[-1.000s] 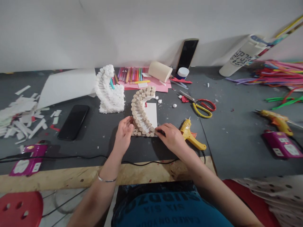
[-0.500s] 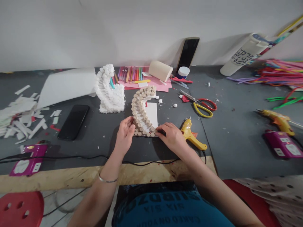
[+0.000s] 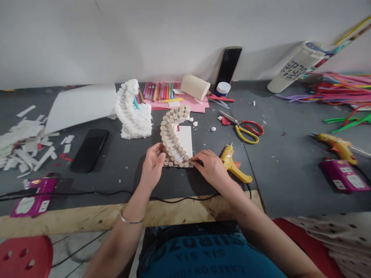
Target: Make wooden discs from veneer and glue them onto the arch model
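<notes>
Grey craft table (image 3: 121, 173), and the paper staircase (image 3: 175, 143) stands between both hands, curving away: left hand (image 3: 152, 166) loosely open against its left side, right hand (image 3: 211, 168) pinching its near right corner

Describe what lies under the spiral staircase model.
A white card base shows beneath the staircase model, resting on the grey table; the card's part under the steps is covered.

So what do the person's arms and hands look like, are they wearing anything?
Both arms are bare, with no sleeves in view. The left hand has no glove, and a thin silver bangle circles its wrist. The right hand is bare too, with no bangle or watch showing.
</notes>
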Motion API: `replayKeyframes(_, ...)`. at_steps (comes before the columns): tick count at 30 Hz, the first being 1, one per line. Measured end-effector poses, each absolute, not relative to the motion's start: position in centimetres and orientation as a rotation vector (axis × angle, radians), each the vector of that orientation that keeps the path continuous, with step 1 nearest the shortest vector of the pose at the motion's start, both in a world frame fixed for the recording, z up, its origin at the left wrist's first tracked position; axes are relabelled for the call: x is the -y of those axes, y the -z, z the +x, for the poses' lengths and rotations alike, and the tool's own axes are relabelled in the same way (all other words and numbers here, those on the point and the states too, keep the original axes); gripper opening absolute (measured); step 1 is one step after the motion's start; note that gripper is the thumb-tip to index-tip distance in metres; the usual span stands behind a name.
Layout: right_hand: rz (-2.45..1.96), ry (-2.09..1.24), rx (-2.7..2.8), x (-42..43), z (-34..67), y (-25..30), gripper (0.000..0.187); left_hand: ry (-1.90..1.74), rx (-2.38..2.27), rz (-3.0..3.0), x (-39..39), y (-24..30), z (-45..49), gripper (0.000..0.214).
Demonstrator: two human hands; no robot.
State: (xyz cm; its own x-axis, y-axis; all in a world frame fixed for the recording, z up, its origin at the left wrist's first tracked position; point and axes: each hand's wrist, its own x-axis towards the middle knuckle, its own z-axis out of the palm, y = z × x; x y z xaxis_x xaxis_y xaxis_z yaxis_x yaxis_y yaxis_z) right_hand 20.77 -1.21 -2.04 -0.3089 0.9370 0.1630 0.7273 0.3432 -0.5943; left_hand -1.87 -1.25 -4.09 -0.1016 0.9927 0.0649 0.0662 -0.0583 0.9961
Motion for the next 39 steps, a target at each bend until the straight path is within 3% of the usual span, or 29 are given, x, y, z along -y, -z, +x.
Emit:
replayKeyframes(5, -1.464, -0.613, 2.085, 1.29, 20.87, 1.96, 0.012, -1.303, -1.293, 1.272, 1.22, 4.02, -1.86, 0.053)
replayKeyframes(17, -1.443, -0.611, 2.097, 0.84, 20.62, 2.48, 0.004, -1.292, -1.313, 1.288, 1.24, 4.18, -1.74, 0.053)
replayKeyframes(27, -1.459, -0.602, 2.121, 1.06, 21.37, 1.87, 0.016, -1.316, -1.304, 1.272, 1.07, 4.17, -1.84, 0.053)
replayKeyframes(39, -1.438, -0.637, 2.188, 0.57, 20.52, 1.55, 0.012, -1.303, -1.306, 1.297, 1.06, 4.29, -1.75, 0.051)
